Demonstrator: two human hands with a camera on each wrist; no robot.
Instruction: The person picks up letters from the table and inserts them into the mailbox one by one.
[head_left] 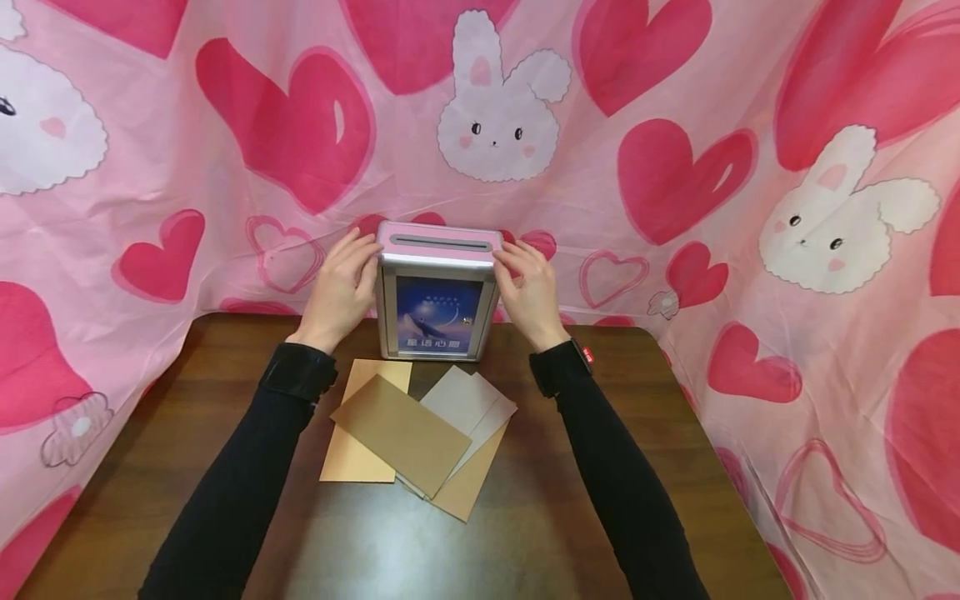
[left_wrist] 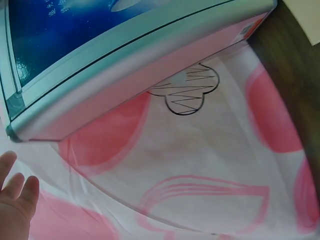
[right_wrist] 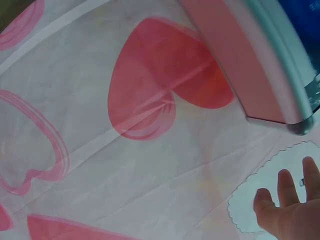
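Note:
A pink slotted box [head_left: 441, 260] with silver metal edges, like a suggestion box, stands upright at the far side of the table. A dark slot runs along its top, and a blue picture with white characters fills its front. Beside its upper left corner is my left hand [head_left: 342, 287], fingers extended and loosely bent. My right hand [head_left: 528, 287] is at the upper right corner in a similar pose. Both wrist views show a gap between the visible fingers and the box; the thumbs are out of sight there. Neither hand grips anything that I can see.
In front of the box lies an overlapping pile of flat paper pieces, with a brown one [head_left: 401, 433] on top, a yellowish one [head_left: 367, 462] at left and a grey one [head_left: 453, 396] behind. A pink cloth [head_left: 405, 179] with hearts and rabbits hangs around the wooden table [head_left: 360, 550].

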